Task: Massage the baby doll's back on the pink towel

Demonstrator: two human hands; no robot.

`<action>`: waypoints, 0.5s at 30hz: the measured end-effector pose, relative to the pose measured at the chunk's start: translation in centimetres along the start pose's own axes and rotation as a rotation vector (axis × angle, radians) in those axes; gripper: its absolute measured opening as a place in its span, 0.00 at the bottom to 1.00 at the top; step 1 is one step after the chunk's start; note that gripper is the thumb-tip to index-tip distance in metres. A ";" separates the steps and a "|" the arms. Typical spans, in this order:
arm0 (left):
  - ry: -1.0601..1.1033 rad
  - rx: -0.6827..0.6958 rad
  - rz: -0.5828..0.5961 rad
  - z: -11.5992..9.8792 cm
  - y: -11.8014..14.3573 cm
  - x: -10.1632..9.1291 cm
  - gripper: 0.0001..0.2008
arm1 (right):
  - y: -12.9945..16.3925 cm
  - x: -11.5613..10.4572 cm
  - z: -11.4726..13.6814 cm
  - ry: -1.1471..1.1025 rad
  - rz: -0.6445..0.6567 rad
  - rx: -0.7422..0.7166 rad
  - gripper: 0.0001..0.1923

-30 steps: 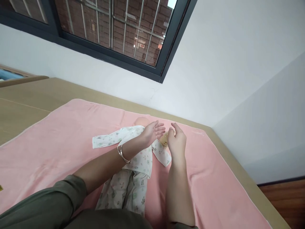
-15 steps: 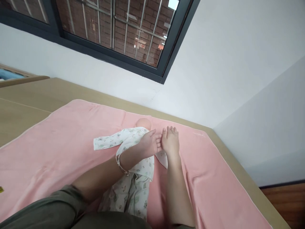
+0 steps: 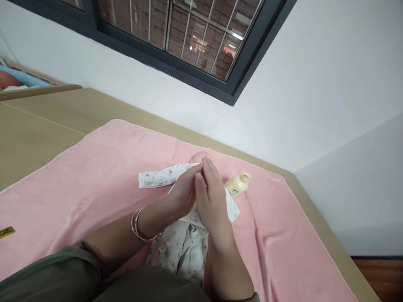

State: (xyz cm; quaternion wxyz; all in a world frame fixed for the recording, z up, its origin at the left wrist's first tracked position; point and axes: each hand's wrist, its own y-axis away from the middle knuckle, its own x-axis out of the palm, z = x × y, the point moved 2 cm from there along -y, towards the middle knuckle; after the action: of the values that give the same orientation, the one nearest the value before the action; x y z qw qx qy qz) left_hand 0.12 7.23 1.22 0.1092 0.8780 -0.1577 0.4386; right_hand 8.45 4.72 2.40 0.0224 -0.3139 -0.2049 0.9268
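A pink blanket [image 3: 94,176] is lying spread over a tan platform [image 3: 40,126] that is running along a white wall [image 3: 315,84], with a dark-framed window [image 3: 189,37] sitting above it on the far side. On the blanket, a doll [image 3: 185,226] is lying on its back, dressed in pale printed baby clothes; its head [image 3: 197,157] is pointing far, toward the wall, and is peeking out just beyond the fingertips, while its legs are reaching near, toward the person. One printed sleeve [image 3: 155,178] is stretching out to the left across the blanket.

Above the doll's chest, the left hand [image 3: 184,191] and the right hand [image 3: 211,197] are pressing together palm to palm, with the fingers straight and loose, gripping nothing. The fingertips are pointing far, and the hands are covering much of the doll's upper body. Whether they are touching the clothes underneath cannot be told. A silver bangle [image 3: 138,226] is sitting on the left wrist, and olive sleeves [image 3: 50,277] are covering the upper arms at the near edge.

Just right of the hands, a small cream-coloured bottle [image 3: 237,185] is lying on its side on the blanket, near the doll's other sleeve, with its pump top pointing right and far. At the far left edge, a small yellow label [image 3: 6,232] is resting on the blanket.
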 end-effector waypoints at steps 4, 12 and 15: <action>-0.090 0.094 -0.219 -1.3 -0.8 -1.1 0.13 | 1.4 1.8 1.0 0.067 0.154 -0.134 0.33; -0.226 0.139 -0.229 -1.8 -0.5 -0.8 0.15 | 3.3 0.1 1.8 -0.034 0.041 -0.297 0.29; -0.251 0.196 -0.188 -1.9 0.0 -0.2 0.15 | 4.1 -1.1 2.5 -0.098 -0.064 -0.374 0.25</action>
State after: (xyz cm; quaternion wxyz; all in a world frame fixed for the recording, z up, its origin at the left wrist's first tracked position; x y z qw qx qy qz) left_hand -1.43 7.93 2.19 0.0430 0.9431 -0.0439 0.3268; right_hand 8.19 -0.08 3.21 -0.0167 -0.2604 -0.3842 0.8856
